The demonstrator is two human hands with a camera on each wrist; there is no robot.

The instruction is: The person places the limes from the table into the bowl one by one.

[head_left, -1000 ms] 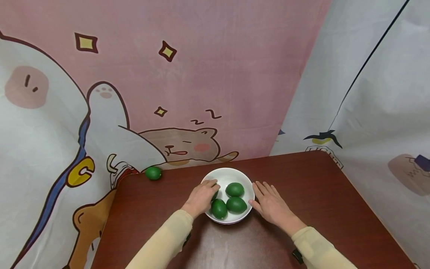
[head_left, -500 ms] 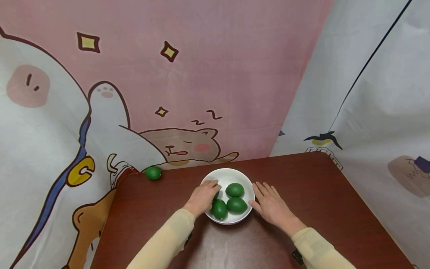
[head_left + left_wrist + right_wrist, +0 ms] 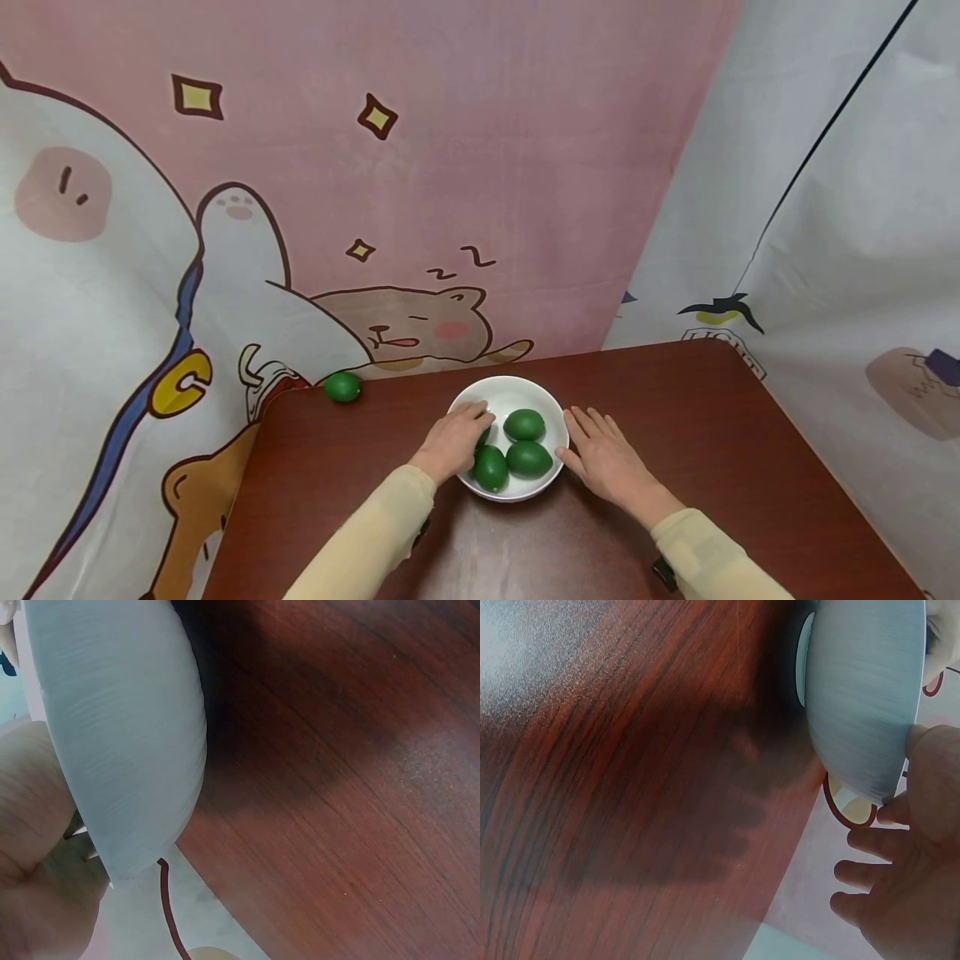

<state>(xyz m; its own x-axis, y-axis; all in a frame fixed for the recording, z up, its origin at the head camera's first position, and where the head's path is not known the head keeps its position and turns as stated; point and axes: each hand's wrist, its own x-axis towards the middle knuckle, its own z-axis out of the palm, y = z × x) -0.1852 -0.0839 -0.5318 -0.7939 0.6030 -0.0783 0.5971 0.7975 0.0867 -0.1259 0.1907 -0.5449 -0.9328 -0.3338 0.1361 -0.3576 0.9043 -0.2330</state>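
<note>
A white bowl (image 3: 491, 390) stands on the table and holds several green limes. Three of these show fully: one at the back (image 3: 524, 425), a front right lime (image 3: 529, 459) and a front left lime (image 3: 491, 468). My left hand (image 3: 450, 440) reaches over the bowl's left rim, its fingers curled over another lime (image 3: 483, 435) that it mostly hides. On the opposite side, my right hand (image 3: 609, 462) has straight, slightly spread fingers, with its thumb and index fingertip at the rim. The right wrist view shows those fingers (image 3: 866, 874) beside the bowl's outer wall (image 3: 862, 690).
One more lime (image 3: 342, 387) lies at the far left corner of the reddish-brown table (image 3: 675, 400). Behind the table's back edge hangs a pink and white cartoon-printed cloth (image 3: 525, 208). A pale printed sheet (image 3: 840, 275) runs along the right side.
</note>
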